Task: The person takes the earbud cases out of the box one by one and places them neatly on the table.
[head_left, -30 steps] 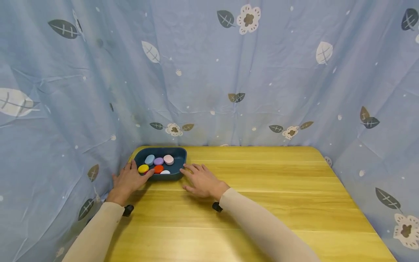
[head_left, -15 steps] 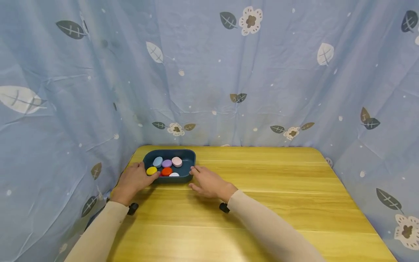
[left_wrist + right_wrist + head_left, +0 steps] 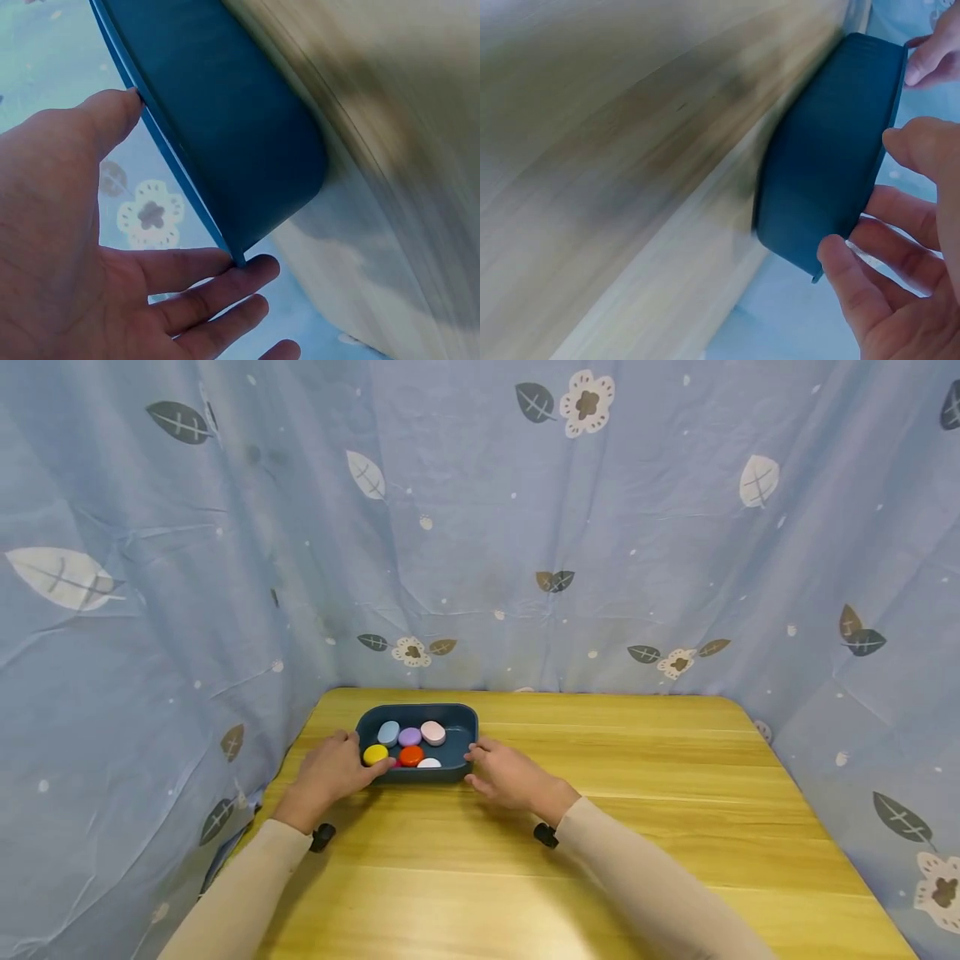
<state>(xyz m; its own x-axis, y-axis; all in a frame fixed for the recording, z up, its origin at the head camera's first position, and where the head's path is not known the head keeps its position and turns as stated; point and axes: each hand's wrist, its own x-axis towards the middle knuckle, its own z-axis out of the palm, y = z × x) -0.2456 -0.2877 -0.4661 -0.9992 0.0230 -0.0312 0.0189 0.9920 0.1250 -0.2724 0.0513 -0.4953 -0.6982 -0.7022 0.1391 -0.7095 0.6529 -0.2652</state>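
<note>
A dark blue tray (image 3: 456, 746) with a raised rim stands near the back left of the table. Inside it lie several small rounded pieces: light blue (image 3: 388, 732), purple (image 3: 409, 737), pale pink (image 3: 432, 732), yellow (image 3: 376, 755), red (image 3: 410, 756) and white (image 3: 429, 763). My left hand (image 3: 327, 774) grips the tray's left front corner, thumb over the front rim. In the left wrist view, its fingertips (image 3: 262, 271) reach round the rim's end. My right hand (image 3: 513, 777) holds the right end; the right wrist view shows its fingers (image 3: 841, 255) bent against the tray wall.
The yellow wooden table (image 3: 600, 827) extends far to the right of the tray. A pale blue curtain (image 3: 480, 527) with leaf and flower prints hangs behind it and along both sides. The tray sits near the back edge.
The tray and its pieces have shifted right along the table, with both hands moving along. My right fingers, looser before, now bend round its right end. The head view has swung slightly.
</note>
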